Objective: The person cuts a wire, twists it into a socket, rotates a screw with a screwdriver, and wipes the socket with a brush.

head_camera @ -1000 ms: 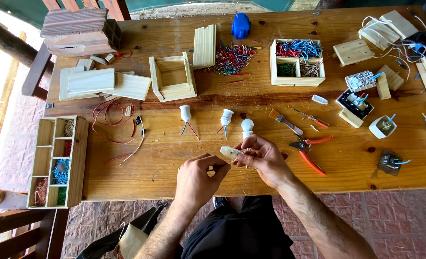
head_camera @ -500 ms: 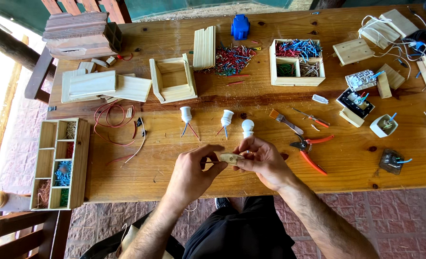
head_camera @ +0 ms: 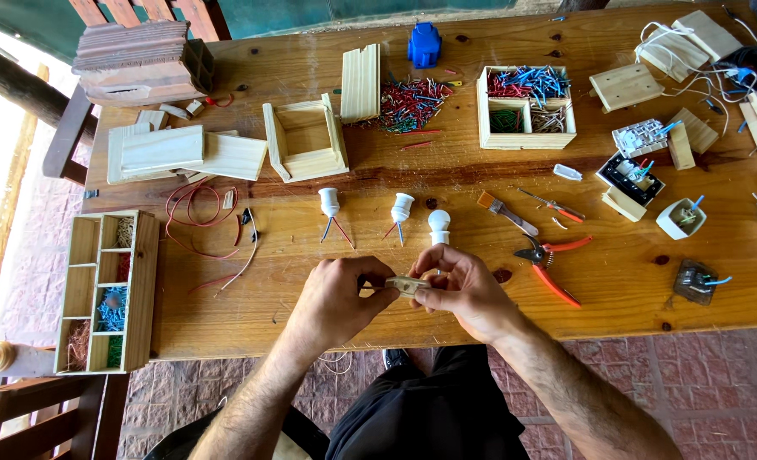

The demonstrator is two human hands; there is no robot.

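Note:
Both hands meet over the front middle of the wooden table (head_camera: 446, 179). My left hand (head_camera: 340, 298) and my right hand (head_camera: 463, 290) pinch a small pale wooden piece (head_camera: 408, 284) between their fingertips, holding it level just above the tabletop. Just beyond the hands stand three white lamp sockets (head_camera: 402, 207) in a row, two of them with thin red and blue leads. Red-handled cutters (head_camera: 549, 255) lie right of my right hand.
A divided wooden tray (head_camera: 144, 290) hangs at the left edge. An open wooden box (head_camera: 306, 140), wooden slats (head_camera: 174, 152), loose red wire (head_camera: 199, 221), a box of coloured wires (head_camera: 527, 106), a screwdriver (head_camera: 553, 206), a blue part (head_camera: 424, 44) and switch parts (head_camera: 642, 140) lie around.
The hands have drawn closer together on the small wooden piece, and the left hand has shifted slightly toward the right. The rest of the table is unchanged.

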